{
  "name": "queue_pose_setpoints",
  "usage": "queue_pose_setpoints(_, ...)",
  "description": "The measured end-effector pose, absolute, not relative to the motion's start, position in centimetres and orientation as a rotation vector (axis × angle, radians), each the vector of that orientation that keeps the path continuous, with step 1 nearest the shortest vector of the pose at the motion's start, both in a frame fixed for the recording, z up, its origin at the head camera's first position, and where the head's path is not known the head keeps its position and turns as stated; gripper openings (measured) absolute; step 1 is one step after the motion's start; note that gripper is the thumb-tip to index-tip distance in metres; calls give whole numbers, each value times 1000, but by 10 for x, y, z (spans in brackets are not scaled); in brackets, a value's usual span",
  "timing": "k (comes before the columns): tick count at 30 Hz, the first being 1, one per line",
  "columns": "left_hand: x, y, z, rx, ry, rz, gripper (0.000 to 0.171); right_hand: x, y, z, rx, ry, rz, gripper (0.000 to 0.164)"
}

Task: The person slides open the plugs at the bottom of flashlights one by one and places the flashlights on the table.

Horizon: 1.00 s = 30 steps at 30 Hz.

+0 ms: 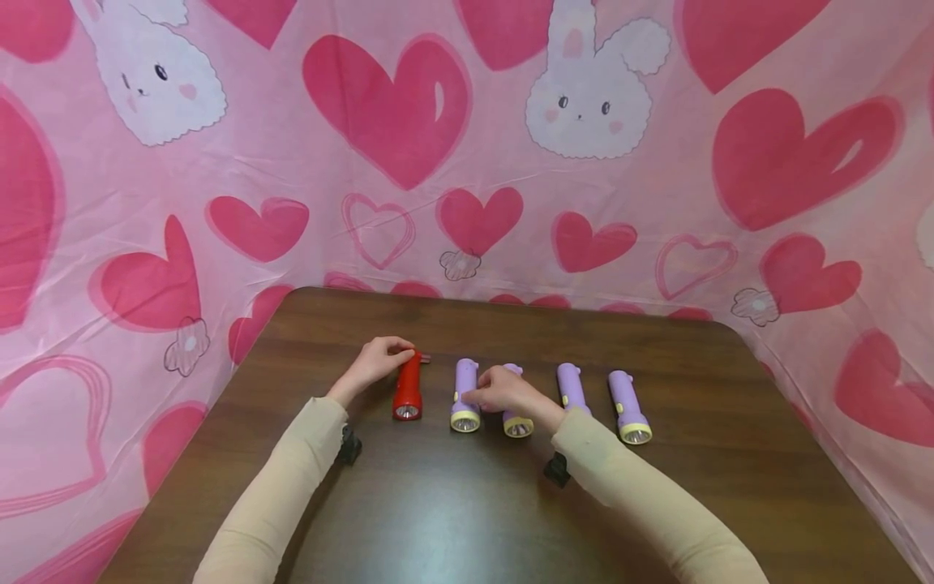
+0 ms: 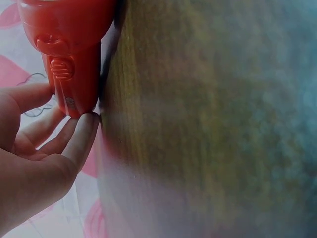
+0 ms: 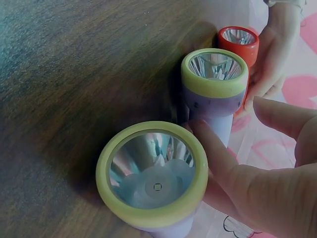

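A red flashlight (image 1: 409,393) lies on the table, its lens facing the front edge. My left hand (image 1: 378,358) grips it near the tail, the thumb against one side and the fingers around the tail end in the left wrist view. To its right lies a purple flashlight with a yellow rim (image 1: 465,380). My right hand (image 1: 503,389) is over the space beside it. The index finger (image 3: 218,144) reaches the side of this flashlight's body, while the thumb (image 3: 275,115) stands apart from it. Another purple flashlight (image 1: 519,427) is partly hidden beneath the right hand.
Two more purple flashlights lie farther right, one (image 1: 571,383) partly behind my right forearm and the other (image 1: 627,401) at the end of the row. The brown wooden table (image 1: 438,503) meets a pink curtain (image 1: 584,186) printed with hearts and rabbits at its back.
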State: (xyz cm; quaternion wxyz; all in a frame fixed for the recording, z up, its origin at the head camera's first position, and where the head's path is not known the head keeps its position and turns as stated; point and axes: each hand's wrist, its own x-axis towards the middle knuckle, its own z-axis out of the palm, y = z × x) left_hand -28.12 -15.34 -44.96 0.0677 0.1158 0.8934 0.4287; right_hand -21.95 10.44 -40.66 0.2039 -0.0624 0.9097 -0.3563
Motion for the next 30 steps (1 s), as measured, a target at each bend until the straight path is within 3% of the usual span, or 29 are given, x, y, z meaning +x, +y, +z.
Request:
queue_pose_setpoints(5, -281, -154, -449, 346, 2687, 1293, 34, -221, 103, -406, -196, 2564, -930, 36)
queue_pose_setpoints(30, -283, -156, -452, 325, 2668, 1304, 34, -218, 92, -411, -141, 2523, -958, 37)
